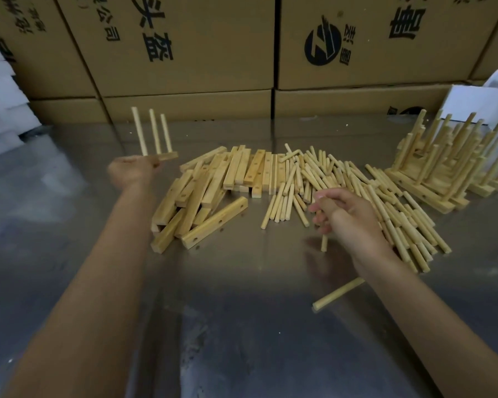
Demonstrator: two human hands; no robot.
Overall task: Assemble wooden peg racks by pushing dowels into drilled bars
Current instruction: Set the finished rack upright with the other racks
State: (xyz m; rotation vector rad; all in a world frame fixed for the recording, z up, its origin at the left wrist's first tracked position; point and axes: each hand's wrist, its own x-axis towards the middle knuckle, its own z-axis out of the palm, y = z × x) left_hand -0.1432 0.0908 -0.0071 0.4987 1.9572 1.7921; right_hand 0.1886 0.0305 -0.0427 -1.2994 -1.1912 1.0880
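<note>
Here, left grip (pixel 131 170) clasps a three-pegged rack (pixel 156 139) (pale wood); right grip (pixel 344 215) clutches dowels (pixel 324 242).

The scene is dim and warm-toned, with the brightest patch a soft glare on the metal table (pixel 242 271) just in front of the pile of drilled bars (pixel 213 191), fading to dull grey smears toward the near edge and left of that pile. The left hand (pixel 131 170), left of the pile, is smeared by motion blur, and the right hand (pixel 342 216) throws a faint shadow on the table beneath it. Wide-angle distortion bows the cardboard boxes (pixel 184 53) behind the pile, leaning outward toward the corners, where detail softens.
</note>
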